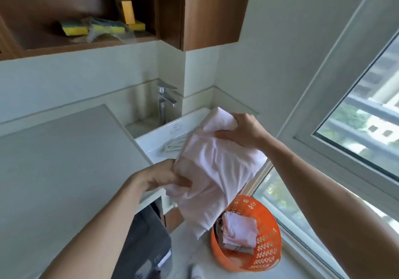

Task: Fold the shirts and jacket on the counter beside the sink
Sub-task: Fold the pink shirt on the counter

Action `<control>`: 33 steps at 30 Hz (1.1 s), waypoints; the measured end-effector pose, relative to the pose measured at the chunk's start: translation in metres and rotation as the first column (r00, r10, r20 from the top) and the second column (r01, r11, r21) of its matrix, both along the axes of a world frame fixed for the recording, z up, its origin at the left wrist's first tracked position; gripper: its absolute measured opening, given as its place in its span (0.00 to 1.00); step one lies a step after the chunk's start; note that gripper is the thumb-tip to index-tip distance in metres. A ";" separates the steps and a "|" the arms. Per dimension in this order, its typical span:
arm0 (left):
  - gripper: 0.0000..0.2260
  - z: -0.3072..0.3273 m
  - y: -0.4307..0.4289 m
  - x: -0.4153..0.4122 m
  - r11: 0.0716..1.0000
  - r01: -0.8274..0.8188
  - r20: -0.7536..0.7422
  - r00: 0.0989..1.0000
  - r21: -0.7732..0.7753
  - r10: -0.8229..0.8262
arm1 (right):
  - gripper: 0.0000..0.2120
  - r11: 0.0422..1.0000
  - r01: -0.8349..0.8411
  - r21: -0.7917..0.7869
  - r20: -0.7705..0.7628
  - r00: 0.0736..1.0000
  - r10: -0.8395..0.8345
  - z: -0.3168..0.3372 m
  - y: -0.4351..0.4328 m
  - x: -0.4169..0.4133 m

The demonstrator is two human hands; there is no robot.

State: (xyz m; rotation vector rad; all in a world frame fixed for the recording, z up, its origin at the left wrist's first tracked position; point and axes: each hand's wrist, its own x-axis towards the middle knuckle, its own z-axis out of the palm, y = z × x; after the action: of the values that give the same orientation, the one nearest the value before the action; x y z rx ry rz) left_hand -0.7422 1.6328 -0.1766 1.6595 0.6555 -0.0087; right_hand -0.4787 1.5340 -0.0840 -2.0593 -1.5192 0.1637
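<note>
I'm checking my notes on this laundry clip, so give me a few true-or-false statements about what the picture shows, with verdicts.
1. The left hand and the right hand both grip the pink garment. True.
2. The orange basket holds clothes. True.
3. The pink garment lies folded inside the orange basket. False: it is held up in the air and hangs loose.
4. The yellow sponges lie in the orange basket. False: they lie on the wooden shelf up on the wall.
</note>
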 end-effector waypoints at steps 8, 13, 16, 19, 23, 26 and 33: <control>0.20 -0.026 -0.057 0.113 0.885 -0.315 0.299 0.857 -0.344 0.421 | 0.22 0.910 0.414 0.036 -0.237 0.888 -0.395 -0.033 -0.142 0.101; 0.19 -0.040 -0.106 0.198 0.881 -0.282 0.278 0.874 -0.380 0.399 | 0.17 0.855 0.519 0.002 -0.391 0.788 -0.477 -0.080 -0.212 0.159; 0.21 -0.054 -0.137 0.248 0.852 -0.214 0.188 0.922 -0.478 0.337 | 0.11 0.816 0.579 0.000 -0.419 0.741 -0.525 -0.121 -0.250 0.197; 0.28 -0.075 -0.159 0.280 0.825 -0.179 0.068 0.965 -0.537 0.253 | 0.19 0.763 0.644 -0.054 -0.458 0.664 -0.592 -0.162 -0.272 0.229; 0.23 -0.111 -0.169 0.296 0.904 -0.123 -0.097 0.991 -0.409 0.091 | 0.20 0.750 0.639 -0.171 -0.498 0.601 -0.626 -0.209 -0.279 0.256; 0.21 -0.132 -0.160 0.306 0.913 -0.296 -0.091 0.955 -0.282 0.282 | 0.27 0.779 0.574 -0.251 -0.552 0.576 -0.603 -0.232 -0.271 0.263; 0.18 -0.206 -0.136 0.326 0.892 -0.406 -0.170 0.911 -0.199 0.377 | 0.41 0.891 0.393 -0.228 -0.678 0.592 -0.435 -0.290 -0.256 0.270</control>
State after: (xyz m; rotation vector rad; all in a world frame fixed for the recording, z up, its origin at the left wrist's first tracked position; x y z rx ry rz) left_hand -0.4166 1.4971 -0.3824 1.2871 1.0411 0.0987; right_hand -0.2091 1.2778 -0.3742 -1.9686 -0.5299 0.7406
